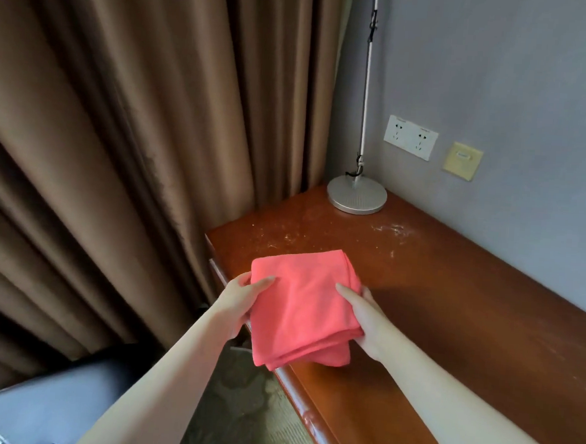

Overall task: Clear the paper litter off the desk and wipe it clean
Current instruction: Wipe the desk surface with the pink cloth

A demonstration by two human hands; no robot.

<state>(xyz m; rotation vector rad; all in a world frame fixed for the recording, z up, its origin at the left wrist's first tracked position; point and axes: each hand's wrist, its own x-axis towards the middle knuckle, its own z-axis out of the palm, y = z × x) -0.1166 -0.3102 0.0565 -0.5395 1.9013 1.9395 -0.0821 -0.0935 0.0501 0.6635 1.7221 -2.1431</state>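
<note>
**A:** Where is the cloth, and who has hold of it?

**B:** A folded pink cloth (pixel 302 304) sits at the center of the frame, over the near left corner of a reddish wooden bench (pixel 451 300). The left hand (pixel 239 297) grips its left edge and the right hand (pixel 361 315) grips its right edge. On each, the thumb lies on top and the fingers (pixel 243 280) curl underneath, so both are closed around the fabric. Whether the cloth rests on the wood or is held just above it, I cannot tell.

**A:** How should the wiping go?

**B:** Probably best to keep the cloth folded flat, press it down, and sweep from the wall toward the front edge. Pale specks and crumbs (pixel 392 229) lie scattered up and right of the cloth, near the wall. No larger paper scraps show on the wood.

**A:** Anything in the way?

**B:** A round silver lamp base (pixel 356 195) stands at the far corner, its thin pole rising up the frame. The crumbs lie just beside it, so the wipe must go around it. Brown curtains (pixel 118 142) hang at left, and a white wall socket (pixel 410 137) sits at right.
</note>
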